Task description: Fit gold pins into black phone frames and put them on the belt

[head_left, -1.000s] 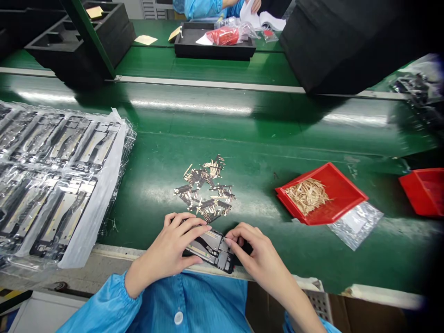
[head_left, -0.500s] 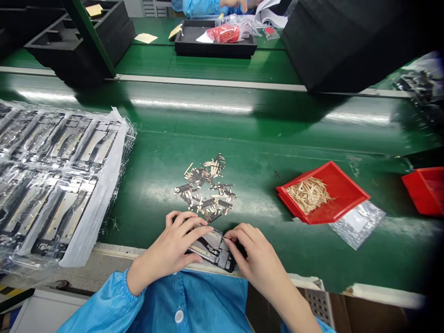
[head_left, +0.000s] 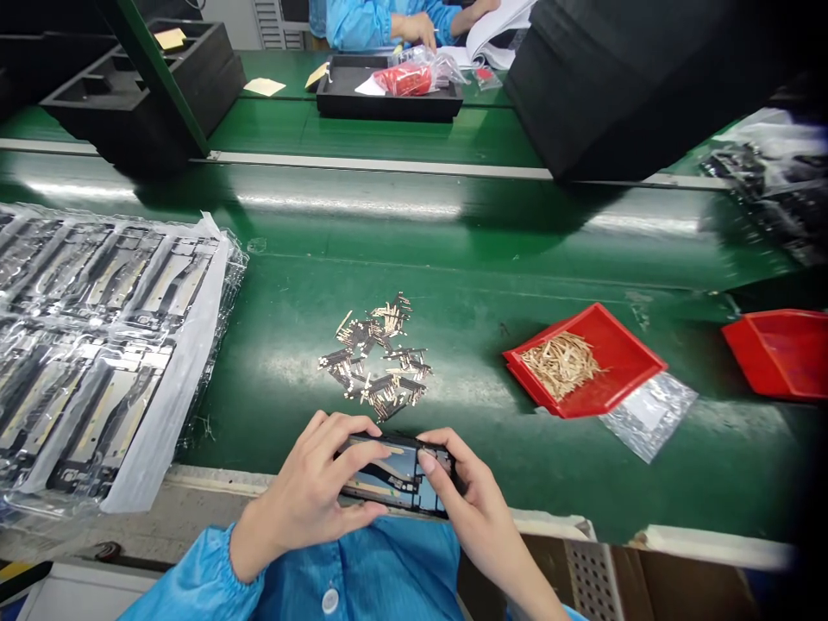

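Gripping phone frame [head_left: 396, 485] at its left end with left hand [head_left: 314, 479], half open and arched around it. Reaching to far edge with bent fingers, index tip on the face, thumb along near edge. Holding right end of the same frame with right hand [head_left: 475, 496], partly closed, thumb down on the face and index along far edge (can't tell if anything small sits under that thumb). Hiding both ends of the frame behind the fingers; leaving visible the middle only, with a dark curved band, pale strips and bluish panels.

Just beyond both hands, on green table [head_left: 466, 297]: loose pile of small dark-and-gold strips [head_left: 394, 381], nearest ones close to left fingertips. Beyond and to the right of right hand: red tray [head_left: 627, 366], set at a slant, with a heap of thin tan strips [head_left: 562, 362] in its left part, partly overlapping clear bag [head_left: 653, 418]. Farther right: second red tray [head_left: 782, 349], cut off by picture edge.

Well left of left hand: clear plastic packing [head_left: 225, 315] with rows of similar frames [head_left: 178, 285], white strip [head_left: 174, 388] along its right side.

Far beyond the hands, past pale rail [head_left: 388, 165]: black tray [head_left: 388, 108] with red-filled bag [head_left: 410, 79], large black box [head_left: 608, 95] to the right, green post [head_left: 155, 78] crossing in front of another box [head_left: 200, 86] to the left. At top: another person's sleeve [head_left: 355, 21] and hand [head_left: 417, 30] beside open pages [head_left: 498, 30].
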Demonstrator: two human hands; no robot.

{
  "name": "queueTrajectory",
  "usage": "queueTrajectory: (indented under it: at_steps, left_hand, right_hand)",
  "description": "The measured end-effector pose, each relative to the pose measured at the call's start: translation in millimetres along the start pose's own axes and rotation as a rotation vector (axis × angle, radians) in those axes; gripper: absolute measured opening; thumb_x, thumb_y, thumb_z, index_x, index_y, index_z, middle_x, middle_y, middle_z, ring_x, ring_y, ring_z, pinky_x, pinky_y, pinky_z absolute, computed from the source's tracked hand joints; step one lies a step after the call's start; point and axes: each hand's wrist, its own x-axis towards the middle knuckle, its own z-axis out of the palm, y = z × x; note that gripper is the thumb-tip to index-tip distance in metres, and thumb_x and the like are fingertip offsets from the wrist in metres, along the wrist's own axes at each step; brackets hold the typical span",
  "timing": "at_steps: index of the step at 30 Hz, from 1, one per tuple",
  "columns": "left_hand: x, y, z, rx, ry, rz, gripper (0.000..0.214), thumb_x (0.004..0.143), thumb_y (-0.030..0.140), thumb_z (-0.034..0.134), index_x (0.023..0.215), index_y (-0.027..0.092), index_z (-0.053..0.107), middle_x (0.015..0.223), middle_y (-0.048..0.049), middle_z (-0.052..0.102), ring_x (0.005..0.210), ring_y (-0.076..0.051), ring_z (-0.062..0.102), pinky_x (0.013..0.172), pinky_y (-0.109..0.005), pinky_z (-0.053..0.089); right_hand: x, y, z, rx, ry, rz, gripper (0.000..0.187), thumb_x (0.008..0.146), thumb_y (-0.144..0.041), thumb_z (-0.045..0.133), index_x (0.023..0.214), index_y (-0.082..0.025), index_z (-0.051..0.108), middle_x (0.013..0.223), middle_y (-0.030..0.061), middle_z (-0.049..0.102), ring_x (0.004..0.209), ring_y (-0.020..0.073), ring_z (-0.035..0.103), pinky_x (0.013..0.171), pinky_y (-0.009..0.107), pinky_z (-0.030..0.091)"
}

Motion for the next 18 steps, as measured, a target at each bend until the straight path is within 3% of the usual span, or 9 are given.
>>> queueTrajectory:
  at_steps: [5,12,15,18]
  left_hand:
    - [3.4,10.0,-3.7,-0.045,-0.041,-0.119,0.082,0.087,0.033,0.085,0.156,0.024,0.042,0.137,-0.0133,0.068,0.108,-0.029,0.065,0.092,-0.044,0.053]
    - [4.5,19.2,-2.7,0.022,-0.101,-0.171,0.104,0.077,0.028,0.091,0.163,0.026,0.032,0.137,-0.0102,0.071,0.106,-0.031,0.062,0.093,-0.049,0.055]
    - [6.0,18.8,-4.5,0.054,-0.128,-0.184,0.111,0.074,0.031,0.094,0.164,0.025,0.031,0.132,-0.0093,0.073,0.103,-0.031,0.064,0.092,-0.049,0.057]
    - [7.2,18.4,-7.8,0.099,-0.134,-0.169,0.113,0.072,0.037,0.096,0.165,0.025,0.032,0.131,-0.0093,0.074,0.106,-0.032,0.068,0.097,-0.052,0.059]
  right_hand:
    - [3.6,-3.9,-3.9,0.199,-0.138,0.090,0.041,0.104,-0.062,0.064,0.121,-0.025,0.060,0.100,0.0024,0.069,0.088,0.0175,0.062,0.078,0.025,0.054]
    - [8.3,2.1,2.7,0.290,-0.059,0.050,0.036,0.106,-0.059,0.061,0.105,-0.022,0.062,0.086,-0.0002,0.063,0.074,0.0147,0.058,0.069,0.024,0.052]
    - [12.0,7.9,-4.8,0.116,-0.075,-0.088,0.028,0.109,-0.048,0.061,0.120,-0.023,0.067,0.104,0.0048,0.070,0.092,0.0183,0.066,0.082,0.027,0.056]
    - [17.2,11.2,-13.6,-0.063,0.034,-0.344,0.023,0.107,-0.031,0.067,0.129,-0.026,0.067,0.115,0.0066,0.070,0.105,0.0196,0.068,0.093,0.029,0.056]
